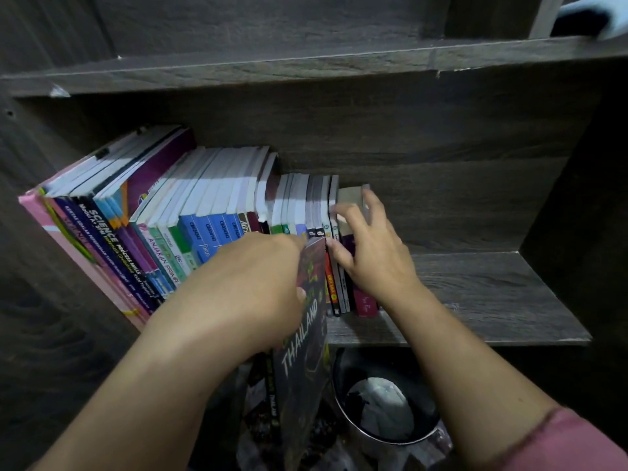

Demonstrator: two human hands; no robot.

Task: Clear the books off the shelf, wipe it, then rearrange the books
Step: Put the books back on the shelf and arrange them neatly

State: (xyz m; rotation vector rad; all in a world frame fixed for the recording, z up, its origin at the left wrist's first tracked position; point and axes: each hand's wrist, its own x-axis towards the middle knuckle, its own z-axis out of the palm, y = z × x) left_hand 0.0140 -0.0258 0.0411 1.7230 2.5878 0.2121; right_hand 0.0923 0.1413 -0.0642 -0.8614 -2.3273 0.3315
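Note:
A row of books (pixel 210 212) stands on a dark wooden shelf (pixel 482 294), packed from the left wall to about the middle; the leftmost ones lean. My left hand (pixel 251 287) grips a dark book titled THAILAND (pixel 306 341), which sticks out over the shelf's front edge next to the row. My right hand (pixel 370 249) is at the row's right end, fingers spread over the tops and spines of the last small books (pixel 350 198), thumb against a thin spine. A maroon book (pixel 365 302) stands under that wrist.
The right half of the shelf board is bare wood. Another shelf board (pixel 306 68) runs above. Below the shelf stands a dark round bin (pixel 384 406) with a pale bag inside. A white and black object (pixel 588 18) lies at the top right.

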